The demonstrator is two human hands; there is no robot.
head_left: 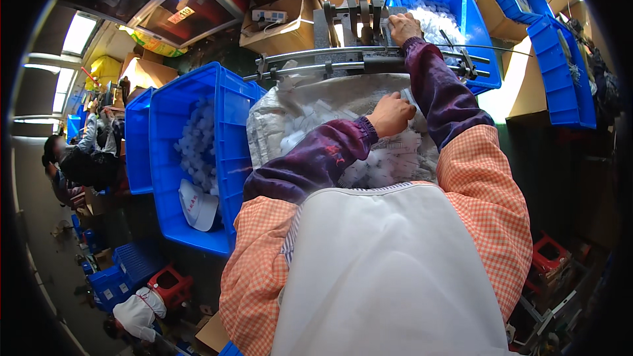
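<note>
My left hand (391, 116) is curled closed, with its fingertips toward the right, over an open whitish woven sack (265, 133). Anything inside its grip is too hidden to name. Beneath it, many small white plastic pieces (386, 163) with thin spiky parts lie heaped in the sack. Farther off, my right hand (404, 29) reaches to the right side of a dark metal bench machine (362, 23). Its fingers bend down beside the metal block, and what they pinch cannot be made out. Metal rods (316, 68) run crosswise between the machine and the sack.
To the left stands a blue bin (231, 138) with white pieces and a white cap (198, 206). Another blue bin (480, 16) of white pieces is behind my right hand. Cardboard boxes (283, 33) sit at the back left. Blue crates (560, 79) are at right; other people are at far left.
</note>
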